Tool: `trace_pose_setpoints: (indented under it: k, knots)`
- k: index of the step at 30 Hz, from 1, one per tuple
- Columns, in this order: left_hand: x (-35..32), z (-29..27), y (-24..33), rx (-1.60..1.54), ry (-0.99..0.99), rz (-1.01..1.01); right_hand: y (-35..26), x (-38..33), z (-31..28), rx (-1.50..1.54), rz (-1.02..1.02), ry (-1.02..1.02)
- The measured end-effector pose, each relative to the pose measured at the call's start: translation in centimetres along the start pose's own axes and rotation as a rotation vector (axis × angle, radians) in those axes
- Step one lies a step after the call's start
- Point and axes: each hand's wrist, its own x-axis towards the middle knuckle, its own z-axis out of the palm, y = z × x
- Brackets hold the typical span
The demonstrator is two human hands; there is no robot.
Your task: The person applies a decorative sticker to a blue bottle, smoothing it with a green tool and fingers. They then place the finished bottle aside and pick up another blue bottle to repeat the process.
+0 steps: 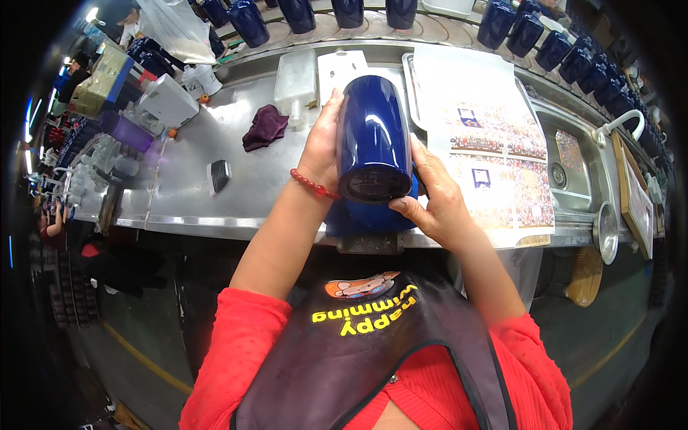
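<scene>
Left hand (324, 147) and right hand (438, 197) are clamped on opposite sides of a glossy cobalt-blue cylindrical vessel (373, 129), which sits between them at the upper centre of the frame. It is tilted, its dark round base facing the lower edge; the right thumb presses near that base's rim, while most left fingers are hidden behind the wall. The step in hand looks like steadying and orienting the vessel. Any next move seems to call for an even two-sided grip, since the glossy wall could slip. Just below the vessel, a blue pad (358, 219) shows at the front edge of the steel surface (186, 193). Right of centre lie printed sheets (476, 93) with small repeated motifs, and beyond them, toward the right edge, a sink (573, 190). Left of centre lie a crumpled dark purple cloth (265, 129) and, lower, a small black block (221, 175). Similar blue vessels (248, 23) line the top edge.
</scene>
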Motion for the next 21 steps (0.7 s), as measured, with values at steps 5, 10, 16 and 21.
trace_pose_setpoints:
  k: [5,10,16,21]
  knots:
    - [-1.4,0.3,-0.6,0.308,0.199,0.198,-0.7,0.6,-0.7,-0.074,-0.081,0.036]
    - [-4.0,-0.5,-2.2,0.543,0.279,0.426,-1.6,0.6,-0.6,-0.120,-0.054,-0.037]
    - [-8.0,-2.6,-4.3,1.079,0.165,0.509,-0.9,-0.4,1.1,-0.226,-0.142,-0.043]
    - [-9.9,-3.4,-5.7,1.702,0.038,0.640,2.7,-0.6,-2.0,-0.142,-0.207,-0.089]
